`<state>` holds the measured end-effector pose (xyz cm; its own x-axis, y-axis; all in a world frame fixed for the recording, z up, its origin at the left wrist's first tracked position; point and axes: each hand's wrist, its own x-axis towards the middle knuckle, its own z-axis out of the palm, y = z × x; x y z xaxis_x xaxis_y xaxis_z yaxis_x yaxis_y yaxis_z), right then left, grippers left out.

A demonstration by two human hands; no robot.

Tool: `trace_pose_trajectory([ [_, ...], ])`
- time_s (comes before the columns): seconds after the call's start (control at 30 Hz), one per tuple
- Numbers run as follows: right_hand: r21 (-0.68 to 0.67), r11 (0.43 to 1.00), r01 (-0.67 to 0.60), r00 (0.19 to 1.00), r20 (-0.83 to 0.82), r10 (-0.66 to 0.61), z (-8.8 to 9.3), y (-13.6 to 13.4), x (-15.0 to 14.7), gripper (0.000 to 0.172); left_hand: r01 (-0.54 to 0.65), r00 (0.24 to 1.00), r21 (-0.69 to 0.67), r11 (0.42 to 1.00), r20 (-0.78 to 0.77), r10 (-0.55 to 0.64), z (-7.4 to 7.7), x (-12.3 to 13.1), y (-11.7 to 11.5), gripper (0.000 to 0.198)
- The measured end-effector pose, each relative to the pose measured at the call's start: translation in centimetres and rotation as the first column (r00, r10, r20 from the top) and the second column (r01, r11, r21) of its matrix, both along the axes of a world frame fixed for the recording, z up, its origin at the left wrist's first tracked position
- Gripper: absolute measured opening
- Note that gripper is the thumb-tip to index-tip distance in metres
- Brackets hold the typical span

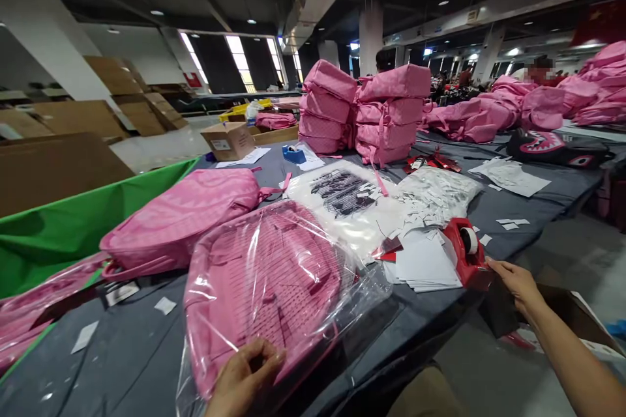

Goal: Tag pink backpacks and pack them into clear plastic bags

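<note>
A pink backpack point(274, 267) lies inside a clear plastic bag point(362, 293) at the front of the table. My left hand point(249, 371) is at the near edge of this bag, thumb and fingers closed together; what they hold, if anything, is too small to tell. Off to the right, my right hand point(513, 280) has its thumb and forefinger closed at the front end of a red tape dispenser point(467, 251); whether tape is between them cannot be made out. White papers point(428, 264) lie just left of the dispenser.
Another pink backpack point(186, 215) lies at left, beside a green-lined bin point(98, 199). Behind are stacked pink bags point(391, 114), a blue dispenser point(294, 154), a cardboard box point(227, 140) and a plastic bag of small white tags point(435, 192). An open carton point(581, 319) stands below at right.
</note>
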<state>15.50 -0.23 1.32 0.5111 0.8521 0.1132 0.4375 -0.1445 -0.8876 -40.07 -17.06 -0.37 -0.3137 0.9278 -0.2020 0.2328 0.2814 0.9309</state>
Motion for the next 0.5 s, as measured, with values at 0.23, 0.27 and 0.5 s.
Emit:
trace_pose_trajectory([
  [0.23,0.012,0.999,0.032,0.997,-0.066,-0.031,1.3,-0.3,-0.7,0.035,0.023,1.000,-0.047,0.999,0.007,-0.022,1.5,0.3,0.2,0.069],
  [0.27,0.024,0.999,0.035,0.997,-0.075,-0.033,1.3,-1.1,-0.8,0.035,0.029,1.000,-0.052,0.998,0.011,-0.028,1.7,0.4,0.2,0.069],
  [0.5,0.066,0.996,-0.062,0.899,-0.429,0.084,-2.1,-5.3,-4.2,0.056,0.048,0.999,-0.024,0.999,-0.006,-0.048,2.6,0.3,0.3,0.060],
])
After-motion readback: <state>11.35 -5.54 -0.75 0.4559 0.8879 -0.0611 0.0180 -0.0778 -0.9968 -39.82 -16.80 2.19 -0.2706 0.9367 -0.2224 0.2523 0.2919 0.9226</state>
